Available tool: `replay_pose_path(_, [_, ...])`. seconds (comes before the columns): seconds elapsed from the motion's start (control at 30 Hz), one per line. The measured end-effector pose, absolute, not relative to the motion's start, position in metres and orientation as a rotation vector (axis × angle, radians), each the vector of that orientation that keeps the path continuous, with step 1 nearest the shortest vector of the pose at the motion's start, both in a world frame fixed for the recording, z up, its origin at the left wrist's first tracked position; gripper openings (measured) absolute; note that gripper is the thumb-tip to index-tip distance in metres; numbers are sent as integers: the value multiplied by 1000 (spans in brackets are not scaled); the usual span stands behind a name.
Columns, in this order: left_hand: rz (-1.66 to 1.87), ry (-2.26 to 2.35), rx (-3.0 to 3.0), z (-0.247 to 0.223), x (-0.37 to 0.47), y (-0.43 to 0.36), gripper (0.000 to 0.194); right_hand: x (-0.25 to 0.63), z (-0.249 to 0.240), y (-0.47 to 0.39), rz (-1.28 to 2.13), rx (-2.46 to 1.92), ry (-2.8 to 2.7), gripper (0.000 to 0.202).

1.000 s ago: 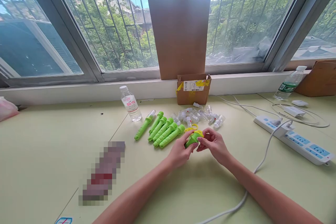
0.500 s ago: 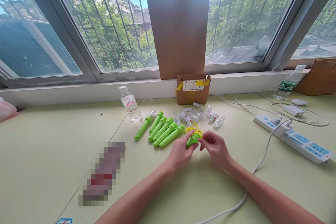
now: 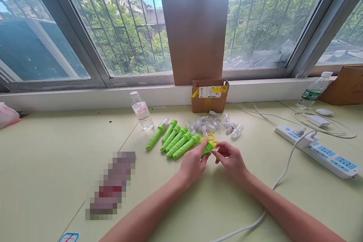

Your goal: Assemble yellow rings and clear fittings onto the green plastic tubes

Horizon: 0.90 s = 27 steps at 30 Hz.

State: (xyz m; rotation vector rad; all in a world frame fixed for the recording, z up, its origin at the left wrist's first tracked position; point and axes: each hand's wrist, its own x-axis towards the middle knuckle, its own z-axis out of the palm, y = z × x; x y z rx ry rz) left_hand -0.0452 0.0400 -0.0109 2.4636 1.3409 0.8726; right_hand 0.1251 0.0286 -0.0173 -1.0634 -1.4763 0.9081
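Observation:
My left hand [image 3: 194,162] is closed round a green ribbed piece [image 3: 208,149] in the middle of the table. My right hand [image 3: 230,159] is beside it, thumb and forefinger pinched at the piece's right edge; whether anything is between those fingertips is too small to tell. Yellow rings [image 3: 210,137] lie just behind the fingers. To the left, several green tubes [image 3: 178,144] lie side by side, and one more green tube [image 3: 154,139] has a clear tip. Clear plastic pieces [image 3: 211,124] are scattered behind my hands.
Water bottles stand at the left [image 3: 142,112] and far right [image 3: 313,91]. A small cardboard box [image 3: 209,102] is at the back. On the right lie a power strip [image 3: 326,159] and a white cable [image 3: 283,174]. A blurred object [image 3: 113,181] lies front left.
My right fingertips have shifted slightly left and down along the green piece, which has turned a little in my left hand. The view has moved slightly.

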Motion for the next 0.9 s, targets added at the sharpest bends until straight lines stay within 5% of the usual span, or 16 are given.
replay_pose_path(0.43, [681, 1501, 2568, -12, -45, 41, 48, 121, -20, 30, 905, -1116, -1588, 28])
replay_pose_path(0.9, [905, 1178, 2084, 5, -50, 45, 47, 125, -19, 34, 908, -1066, -1624, 27])
